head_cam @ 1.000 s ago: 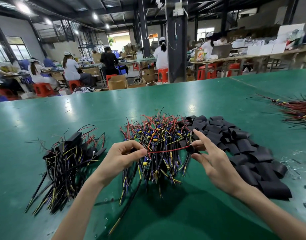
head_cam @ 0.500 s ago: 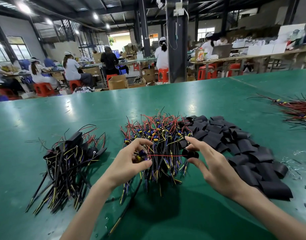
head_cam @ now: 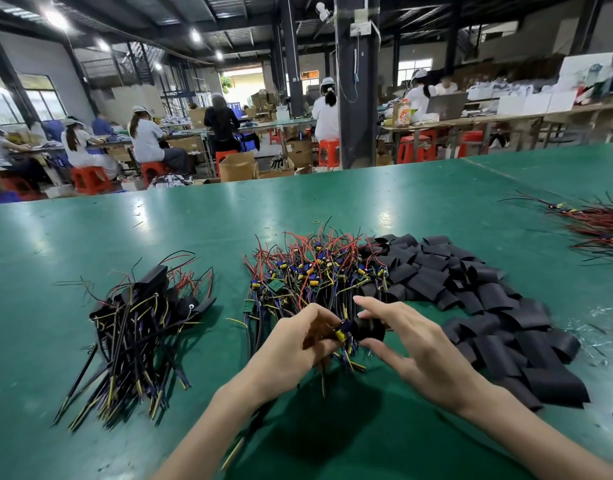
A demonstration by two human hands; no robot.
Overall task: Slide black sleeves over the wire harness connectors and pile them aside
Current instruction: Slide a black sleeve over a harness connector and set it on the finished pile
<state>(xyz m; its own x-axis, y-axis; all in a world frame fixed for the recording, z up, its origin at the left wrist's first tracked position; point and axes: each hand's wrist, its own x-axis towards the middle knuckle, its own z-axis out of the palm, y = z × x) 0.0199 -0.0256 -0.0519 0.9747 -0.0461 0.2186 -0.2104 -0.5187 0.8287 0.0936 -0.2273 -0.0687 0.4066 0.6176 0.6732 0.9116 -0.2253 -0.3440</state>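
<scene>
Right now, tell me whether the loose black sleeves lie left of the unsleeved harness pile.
No: the loose black sleeves lie right of the unsleeved harness pile; the sleeved harnesses are the ones on the left.

The broad green counter (head_cam: 194, 237) is smooth and glossy, throwing back the ceiling lights in pale streaks. The flat black plastic sleeves (head_cam: 488, 299) heaped on it are matt and soft-looking. The thin red, yellow and black wires (head_cam: 318, 258) wear slick plastic insulation. Behind, brown cardboard boxes (head_cam: 237, 167) look dull, and red plastic stools (head_cam: 90, 180) shine faintly.
</scene>
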